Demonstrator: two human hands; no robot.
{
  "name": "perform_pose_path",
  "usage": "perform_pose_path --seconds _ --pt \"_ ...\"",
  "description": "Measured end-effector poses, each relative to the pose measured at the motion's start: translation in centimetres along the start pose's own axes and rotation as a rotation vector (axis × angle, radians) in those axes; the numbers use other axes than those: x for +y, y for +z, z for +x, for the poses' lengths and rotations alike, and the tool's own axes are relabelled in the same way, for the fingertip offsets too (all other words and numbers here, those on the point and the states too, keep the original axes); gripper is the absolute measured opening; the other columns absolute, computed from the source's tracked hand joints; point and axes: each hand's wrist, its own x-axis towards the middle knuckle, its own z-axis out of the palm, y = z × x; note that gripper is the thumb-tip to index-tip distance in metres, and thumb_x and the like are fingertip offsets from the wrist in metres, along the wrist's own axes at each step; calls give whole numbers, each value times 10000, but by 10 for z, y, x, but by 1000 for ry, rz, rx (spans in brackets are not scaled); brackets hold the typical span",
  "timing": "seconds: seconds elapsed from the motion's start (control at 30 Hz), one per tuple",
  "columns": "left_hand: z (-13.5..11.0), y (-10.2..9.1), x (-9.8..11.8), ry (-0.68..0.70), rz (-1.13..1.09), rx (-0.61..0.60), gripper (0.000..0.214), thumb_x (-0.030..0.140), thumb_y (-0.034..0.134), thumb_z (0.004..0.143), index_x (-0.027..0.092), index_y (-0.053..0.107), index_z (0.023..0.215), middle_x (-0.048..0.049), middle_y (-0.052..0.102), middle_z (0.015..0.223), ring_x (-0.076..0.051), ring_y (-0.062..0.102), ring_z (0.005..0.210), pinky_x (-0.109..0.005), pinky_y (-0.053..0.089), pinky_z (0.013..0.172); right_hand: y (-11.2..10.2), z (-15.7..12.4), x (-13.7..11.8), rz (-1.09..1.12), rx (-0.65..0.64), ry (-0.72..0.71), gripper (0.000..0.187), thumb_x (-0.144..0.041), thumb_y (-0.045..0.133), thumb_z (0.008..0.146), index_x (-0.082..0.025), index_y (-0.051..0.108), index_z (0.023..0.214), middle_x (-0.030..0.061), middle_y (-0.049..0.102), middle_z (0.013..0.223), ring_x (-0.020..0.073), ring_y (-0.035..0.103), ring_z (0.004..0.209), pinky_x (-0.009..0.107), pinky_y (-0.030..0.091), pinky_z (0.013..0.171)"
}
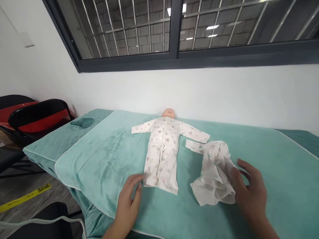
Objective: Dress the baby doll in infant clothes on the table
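A baby doll [168,113] lies on its back in a white patterned top [164,132] with both sleeves spread. White patterned trousers [161,166] cover the lower part, their legs pointing towards me. My left hand [129,200] is beside the left trouser leg's hem, thumb and fingers apart, with nothing held. To the right of the doll, a second white patterned baby garment [215,174] lies crumpled, one sleeve stretched towards the doll. My right hand [250,189] is at that garment's right edge, fingers spread. Whether its thumb touches the cloth is hard to tell.
A teal plush cover [104,166] lies over the bed, which has a face hole [82,123] at its left end. Behind stands a white wall with a barred window [174,59]. Black and red chairs [42,116] and a pale cable [59,219] are at left.
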Motion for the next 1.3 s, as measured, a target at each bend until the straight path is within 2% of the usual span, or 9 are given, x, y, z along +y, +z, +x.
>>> perform_pose_path --seconds 0.13,0.3,0.4,0.5,0.6,0.7,0.9,1.07,1.3 --pt "90 33 -4 115 -31 38 277 220 463 905 212 676 1082 -82 678 1143 -208 619 1114 -407 487 1014 34 14 -60 130 -160 -171 328 -454 539 884 -267 612 1144 78 639 1206 266 609 1074 427 527 848" --pt "202 90 -8 58 -114 -26 325 174 474 870 189 652 1142 -90 652 1253 -210 572 1217 -407 458 1060 128 47 -127 277 -476 -51 325 -442 509 884 -233 591 1119 78 639 1156 227 625 1038 362 519 817" --pt "252 123 -12 14 -66 -81 345 140 463 856 160 660 1140 -101 647 1285 -215 548 1258 -408 404 1120 193 73 -145 100 -495 -5 331 -434 484 887 -214 569 1118 82 650 1121 239 637 973 396 476 848" --pt "284 146 -21 8 -25 -167 368 140 423 873 166 666 1148 -90 644 1301 -207 559 1247 -388 399 1128 240 99 -150 -160 -501 -37 297 -429 449 895 -218 556 1074 88 640 1129 263 628 942 395 441 795" --pt "298 156 -30 63 15 -199 408 140 386 884 191 647 1194 -69 639 1309 -196 545 1261 -370 399 1129 264 120 -149 -355 -585 -31 265 -463 426 892 -236 538 969 68 655 982 269 606 824 368 393 680" --pt "302 156 -34 145 52 -245 433 152 360 900 193 617 1247 -67 598 1363 -191 489 1316 -365 367 1155 275 133 -143 -372 -607 -7 242 -485 447 870 -250 506 878 25 640 840 230 553 717 341 347 627" --pt "306 152 -31 92 81 -310 463 167 351 907 219 595 1298 -61 514 1453 -218 407 1388 -426 316 1183 284 139 -130 -186 -496 -24 172 -366 509 826 -225 512 728 17 602 834 180 512 737 312 340 636" --pt "307 154 -33 92 49 -307 463 167 353 907 241 607 1287 -49 517 1445 -220 408 1388 -425 326 1177 285 141 -125 64 -478 93 126 -303 540 782 -211 560 699 -27 575 693 142 471 648 297 351 641" --pt "307 155 -36 94 -8 -279 453 145 374 890 250 629 1250 -44 540 1422 -231 421 1378 -451 335 1169 285 143 -119 256 -333 152 125 -298 598 728 -200 589 651 -19 565 648 141 460 640 275 367 605"
